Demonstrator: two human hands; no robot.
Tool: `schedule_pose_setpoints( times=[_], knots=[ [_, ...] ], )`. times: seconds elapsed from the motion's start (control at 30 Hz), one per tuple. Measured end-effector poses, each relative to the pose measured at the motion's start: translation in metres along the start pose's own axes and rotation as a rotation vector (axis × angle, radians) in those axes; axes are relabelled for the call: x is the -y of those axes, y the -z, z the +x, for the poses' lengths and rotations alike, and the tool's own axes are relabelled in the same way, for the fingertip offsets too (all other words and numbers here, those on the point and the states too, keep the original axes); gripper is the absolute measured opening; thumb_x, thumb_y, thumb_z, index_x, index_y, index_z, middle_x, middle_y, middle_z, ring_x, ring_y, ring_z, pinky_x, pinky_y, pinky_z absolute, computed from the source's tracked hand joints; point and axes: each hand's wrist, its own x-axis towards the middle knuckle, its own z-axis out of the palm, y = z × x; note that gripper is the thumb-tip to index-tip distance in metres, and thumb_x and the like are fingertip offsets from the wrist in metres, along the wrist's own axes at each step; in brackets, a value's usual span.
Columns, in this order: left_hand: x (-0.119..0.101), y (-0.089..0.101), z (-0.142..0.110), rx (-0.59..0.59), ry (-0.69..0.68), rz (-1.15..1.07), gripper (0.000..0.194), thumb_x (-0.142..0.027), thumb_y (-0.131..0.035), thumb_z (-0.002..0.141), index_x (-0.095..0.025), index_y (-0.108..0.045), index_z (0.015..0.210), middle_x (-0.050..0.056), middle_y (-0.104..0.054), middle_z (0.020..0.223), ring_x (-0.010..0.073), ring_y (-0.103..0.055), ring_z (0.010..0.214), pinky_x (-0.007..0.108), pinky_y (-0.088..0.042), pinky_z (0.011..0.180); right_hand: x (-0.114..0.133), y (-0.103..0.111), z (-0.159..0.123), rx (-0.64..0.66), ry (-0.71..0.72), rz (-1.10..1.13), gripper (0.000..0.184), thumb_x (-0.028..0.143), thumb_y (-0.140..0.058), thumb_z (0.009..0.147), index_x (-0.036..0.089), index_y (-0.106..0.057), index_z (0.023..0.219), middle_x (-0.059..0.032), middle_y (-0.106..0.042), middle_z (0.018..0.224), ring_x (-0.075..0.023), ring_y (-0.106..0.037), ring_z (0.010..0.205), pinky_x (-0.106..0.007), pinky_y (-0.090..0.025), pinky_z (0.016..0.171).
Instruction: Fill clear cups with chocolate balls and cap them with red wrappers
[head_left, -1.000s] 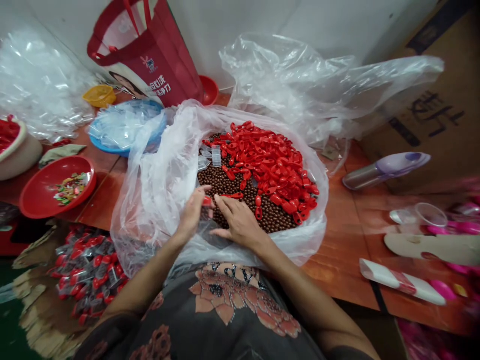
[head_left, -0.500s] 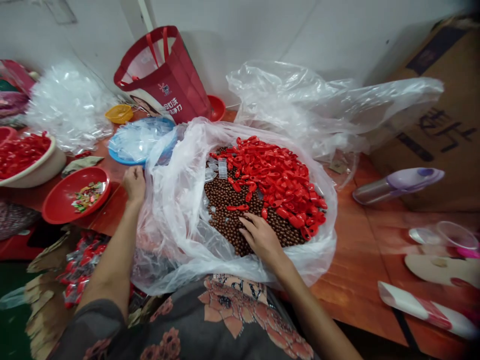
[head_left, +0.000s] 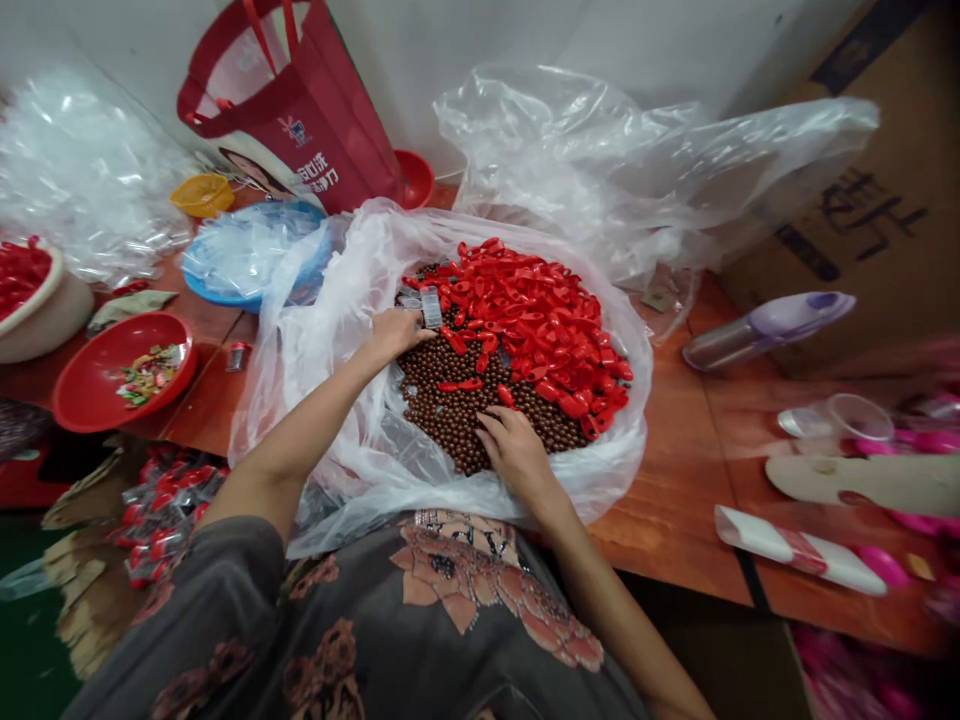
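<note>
A clear plastic bag (head_left: 322, 340) lies open on the wooden table (head_left: 675, 500), filled with small brown balls (head_left: 450, 400) and a heap of red plastic pieces (head_left: 540, 320). Small clear plastic cases (head_left: 431, 305) lie at the heap's far left. My left hand (head_left: 394, 332) reaches into the bag with its fingers curled at those clear cases; what it grips, if anything, is hidden. My right hand (head_left: 514, 450) rests on the brown balls near the bag's front, fingers bent down into them next to a red piece.
A red dish (head_left: 82, 385) with mixed bits, a blue dish (head_left: 247, 265) of clear plastic, a red tote bag (head_left: 300, 110) and a cream bowl (head_left: 45, 310) stand left. A purple-capped bottle (head_left: 765, 330), clear cup (head_left: 847, 415) and cardboard box (head_left: 862, 180) are right. Packed items (head_left: 161, 505) lie below the table's left edge.
My left hand went from the bag's front out to the table at the left, then back into the bag by the clear cases. My right hand stayed on the brown balls.
</note>
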Motion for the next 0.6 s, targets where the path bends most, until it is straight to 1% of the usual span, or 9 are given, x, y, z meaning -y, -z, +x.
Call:
schedule_pose_setpoints(
  times=[0.07,0.13,0.2,0.27,0.33,0.37,0.47,0.53,0.6],
  knots=[
    [0.001,-0.002,-0.005,-0.032,-0.058,-0.021,0.027,-0.042,-0.061,0.086,-0.018,-0.071,0.095,0.013,-0.071,0.097,0.0302,-0.061,0.100,0.035,-0.042,0.082,-0.003,0.002,-0.001,-0.020,-0.041,0.003,0.028,0.024,-0.046,0.096,0.017,-0.068,0.113,-0.0139,-0.065,0.110,-0.0263,-0.060,0.104,-0.046,-0.054,0.092],
    [0.001,-0.006,-0.014,-0.074,-0.079,-0.105,0.022,-0.034,-0.056,0.089,-0.017,-0.069,0.090,0.012,-0.070,0.095,0.0270,-0.061,0.097,0.034,-0.042,0.083,-0.006,0.003,0.001,-0.024,-0.087,-0.005,0.029,0.023,-0.043,0.097,0.016,-0.067,0.112,-0.0139,-0.064,0.107,-0.0261,-0.060,0.100,-0.044,-0.054,0.089],
    [0.001,-0.009,-0.026,-0.109,-0.081,-0.262,0.019,-0.030,-0.055,0.088,-0.017,-0.064,0.099,0.008,-0.068,0.093,0.0219,-0.061,0.090,0.031,-0.042,0.082,-0.008,0.004,0.007,-0.003,-0.133,-0.050,0.031,0.020,-0.040,0.097,0.014,-0.066,0.113,-0.0146,-0.064,0.105,-0.0261,-0.061,0.096,-0.043,-0.054,0.085],
    [0.002,-0.011,-0.039,-0.108,-0.082,-0.447,0.027,-0.028,-0.057,0.086,-0.017,-0.057,0.111,0.004,-0.066,0.091,0.0171,-0.060,0.081,0.028,-0.044,0.077,-0.011,0.003,0.018,0.034,-0.145,-0.115,0.032,0.017,-0.039,0.096,0.014,-0.065,0.116,-0.0148,-0.064,0.108,-0.0259,-0.061,0.095,-0.041,-0.053,0.084],
    [0.003,-0.014,-0.054,-0.050,-0.086,-0.602,0.035,-0.028,-0.058,0.083,-0.018,-0.052,0.115,0.000,-0.063,0.086,0.0142,-0.059,0.073,0.025,-0.045,0.071,-0.014,-0.002,0.034,0.075,-0.094,-0.163,0.034,0.013,-0.039,0.096,0.015,-0.063,0.119,-0.0140,-0.064,0.114,-0.0255,-0.060,0.097,-0.039,-0.051,0.086],
    [0.004,-0.016,-0.061,-0.001,-0.086,-0.659,0.035,-0.028,-0.058,0.081,-0.019,-0.053,0.114,-0.001,-0.062,0.084,0.0134,-0.058,0.070,0.024,-0.045,0.068,-0.015,-0.005,0.042,0.097,-0.052,-0.177,0.034,0.012,-0.040,0.095,0.015,-0.063,0.120,-0.0136,-0.064,0.116,-0.0254,-0.060,0.098,-0.038,-0.050,0.087],
    [0.004,-0.023,-0.077,0.178,-0.047,-0.763,0.030,-0.026,-0.060,0.075,-0.019,-0.060,0.104,-0.001,-0.060,0.075,0.0129,-0.056,0.062,0.023,-0.044,0.059,-0.016,-0.014,0.064,0.188,0.039,-0.216,0.032,0.011,-0.042,0.094,0.016,-0.063,0.119,-0.0139,-0.065,0.112,-0.0249,-0.059,0.092,-0.037,-0.049,0.081],
    [0.002,-0.027,-0.081,0.267,0.032,-0.815,0.026,-0.024,-0.061,0.071,-0.018,-0.065,0.096,-0.001,-0.060,0.069,0.0139,-0.055,0.057,0.024,-0.044,0.055,-0.014,-0.016,0.071,0.236,0.007,-0.237,0.028,0.011,-0.044,0.093,0.015,-0.065,0.112,-0.0146,-0.065,0.103,-0.0243,-0.059,0.086,-0.035,-0.048,0.075],
    [-0.002,-0.031,-0.080,0.300,0.103,-0.859,0.023,-0.022,-0.062,0.068,-0.017,-0.069,0.090,0.000,-0.061,0.065,0.0148,-0.056,0.055,0.025,-0.044,0.054,-0.012,-0.013,0.069,0.259,-0.057,-0.246,0.023,0.011,-0.045,0.093,0.014,-0.066,0.103,-0.0149,-0.062,0.098,-0.0241,-0.058,0.081,-0.035,-0.048,0.070]
  ],
)
